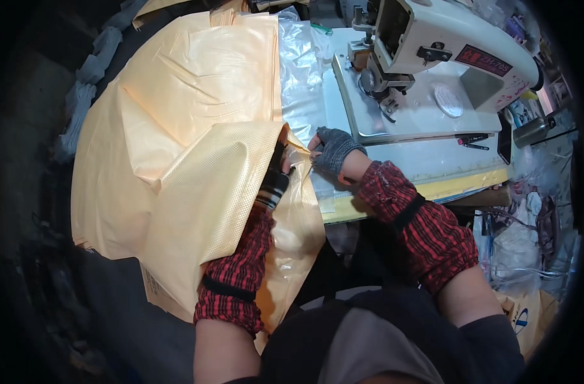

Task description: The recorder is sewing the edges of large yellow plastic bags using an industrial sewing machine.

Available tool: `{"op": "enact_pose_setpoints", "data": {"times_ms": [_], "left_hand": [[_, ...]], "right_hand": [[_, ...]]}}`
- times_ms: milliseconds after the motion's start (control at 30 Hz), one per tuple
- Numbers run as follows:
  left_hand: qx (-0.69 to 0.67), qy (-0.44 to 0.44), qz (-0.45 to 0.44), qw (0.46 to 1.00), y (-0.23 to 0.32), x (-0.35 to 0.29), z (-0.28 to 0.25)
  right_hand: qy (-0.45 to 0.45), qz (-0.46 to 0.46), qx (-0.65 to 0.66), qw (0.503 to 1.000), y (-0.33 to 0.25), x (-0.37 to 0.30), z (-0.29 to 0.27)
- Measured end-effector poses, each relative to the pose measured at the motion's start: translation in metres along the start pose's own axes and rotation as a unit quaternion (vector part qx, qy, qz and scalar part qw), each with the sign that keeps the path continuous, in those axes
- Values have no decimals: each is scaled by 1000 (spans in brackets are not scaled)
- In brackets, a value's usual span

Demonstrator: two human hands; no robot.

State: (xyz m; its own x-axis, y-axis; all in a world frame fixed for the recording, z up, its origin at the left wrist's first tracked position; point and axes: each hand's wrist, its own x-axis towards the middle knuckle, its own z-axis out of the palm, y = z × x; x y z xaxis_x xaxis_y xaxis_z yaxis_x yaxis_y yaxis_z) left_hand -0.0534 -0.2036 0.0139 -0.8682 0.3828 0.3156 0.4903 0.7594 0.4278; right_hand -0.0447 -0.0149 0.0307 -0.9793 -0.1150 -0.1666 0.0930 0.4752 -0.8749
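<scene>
- The right hand (333,152), in a grey knitted fingerless glove, has its thumb and fingertips drawn narrow and appears to pinch the edge of the sack's mouth.
- The left hand (284,168), in a dark glove with a striped cuff, sits under the turned-back flap; its fingers are partly hidden, so I cannot tell whether they grip anything.
- The tan woven-plastic sack (221,169) lies over the left forearm and against both hands, its textured face folded back above a glossy layer (297,221) that hangs past the table edge.
- It should be light for its size, limp across the middle but springy along creases; the smooth face will probably slide easily, and it seems hard to break, though it may crease.
- The doubled rim by the right hand looks the surest hold: pinch there, with a flat palm inside to spread the layers.
- Beyond it spreads a fanned stack of similar sacks (221,61), beside clear plastic film (299,70).
- Farther right stands a white sewing machine (426,38) on the tabletop (426,157).
</scene>
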Motion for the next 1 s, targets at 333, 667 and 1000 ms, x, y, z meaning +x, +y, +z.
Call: {"op": "enact_pose_setpoints", "data": {"times_ms": [333, 667, 1000], "left_hand": [[7, -13, -10, 1000, -7, -4, -2], [12, -3, -16, 1000, -10, -3, 4], [17, -8, -37, 999, -13, -6, 16]], "right_hand": [[39, -114, -233, 965, -11, -31, 16], [-201, -71, -321, 923, -46, -35, -6], [-260, -94, -348, 896, -41, -46, 4]]}}
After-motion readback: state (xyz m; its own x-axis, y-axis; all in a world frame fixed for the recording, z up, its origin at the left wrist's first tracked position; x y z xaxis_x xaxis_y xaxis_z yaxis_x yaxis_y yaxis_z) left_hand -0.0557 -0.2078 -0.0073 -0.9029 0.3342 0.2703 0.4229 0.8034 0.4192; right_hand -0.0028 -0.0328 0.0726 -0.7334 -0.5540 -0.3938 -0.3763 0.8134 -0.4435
